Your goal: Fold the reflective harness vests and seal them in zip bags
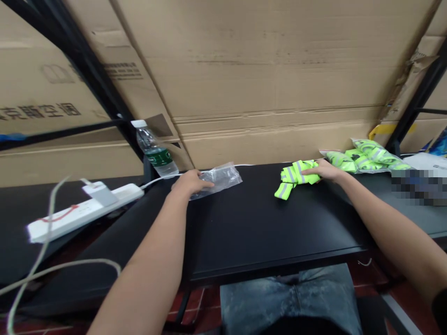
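My left hand [190, 182] rests at the far side of the black table [251, 232], fingers closed on the edge of a clear plastic bag [221, 178] that lies flat there. My right hand [323, 171] reaches out to the right and lies on a folded neon-yellow reflective vest [293, 177], fingers pressed on its right end. Just beyond that hand sits a pile of similar vests in clear bags [366, 159].
A water bottle [155, 151] leans at the back left. A white power strip [82, 210] with a plug and white cables lies on the left table. Cardboard boxes [265, 79] and black rack posts wall off the back. My knees show under the table's near edge.
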